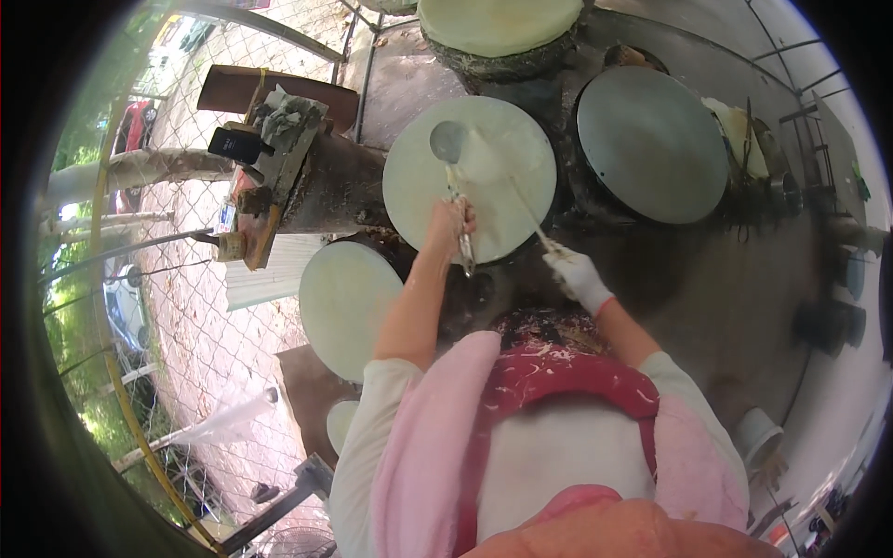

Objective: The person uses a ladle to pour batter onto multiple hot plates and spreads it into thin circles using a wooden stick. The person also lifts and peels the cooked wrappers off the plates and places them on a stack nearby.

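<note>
In front of me is a round griddle [409,186] coated with pale batter [488,153], whiter and thicker near its middle. My left hand [449,226] is bare and wrapped round the batter-smeared handle of a ladle [447,141]. The ladle's round bowl is over the far left part of the batter; whether it touches cannot be told. My right hand [579,279] wears a white glove and is closed on a thin stick [528,209], which slants up and left to the batter. The stick's far end is blurred.
At the right is a bare grey griddle [651,144]. Pale-coated round griddles stand at the near left [349,307] and far side [498,26]. A cluttered side stand [288,158] and a wire mesh fence [200,307] are on the left; a bucket [755,435] is at the lower right.
</note>
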The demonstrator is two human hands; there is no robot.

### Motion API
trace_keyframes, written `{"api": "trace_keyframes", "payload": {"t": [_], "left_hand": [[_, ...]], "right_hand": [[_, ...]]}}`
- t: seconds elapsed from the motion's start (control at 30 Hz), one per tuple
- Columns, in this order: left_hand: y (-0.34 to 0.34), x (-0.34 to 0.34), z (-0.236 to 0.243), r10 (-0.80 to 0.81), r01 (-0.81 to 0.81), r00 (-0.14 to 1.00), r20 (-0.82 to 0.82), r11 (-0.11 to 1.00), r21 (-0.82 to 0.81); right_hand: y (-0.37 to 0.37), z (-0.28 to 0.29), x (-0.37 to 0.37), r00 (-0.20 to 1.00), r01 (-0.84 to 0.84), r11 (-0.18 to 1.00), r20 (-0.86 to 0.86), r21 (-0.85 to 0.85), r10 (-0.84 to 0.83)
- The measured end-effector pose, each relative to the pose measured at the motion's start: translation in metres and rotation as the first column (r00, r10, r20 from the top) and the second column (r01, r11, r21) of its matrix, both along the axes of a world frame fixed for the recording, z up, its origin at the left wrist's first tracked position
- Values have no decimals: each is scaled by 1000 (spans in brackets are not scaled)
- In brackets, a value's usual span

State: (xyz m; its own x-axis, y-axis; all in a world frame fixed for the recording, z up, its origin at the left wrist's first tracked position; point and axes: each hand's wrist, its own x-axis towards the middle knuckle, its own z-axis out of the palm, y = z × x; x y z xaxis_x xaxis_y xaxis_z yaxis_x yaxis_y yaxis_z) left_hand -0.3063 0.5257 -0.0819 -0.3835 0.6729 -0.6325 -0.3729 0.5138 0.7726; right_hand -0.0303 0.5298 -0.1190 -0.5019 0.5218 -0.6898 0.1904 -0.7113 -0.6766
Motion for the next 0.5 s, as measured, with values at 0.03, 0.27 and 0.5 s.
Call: {"api": "trace_keyframes", "payload": {"t": [0.03,0.27,0.5], "left_hand": [[-11,7,0,50,-49,998,24,999,-8],[-51,30,6,301,-318,858,416,948,-31],[-80,-29,30,-339,-617,26,941,735,282]], "right_hand": [[-9,30,-16,999,-7,996,-31,-89,4],[-24,-1,-25,995,75,956,-77,282,-55],[2,48,-33,999,-11,993,50,121,5]]}}
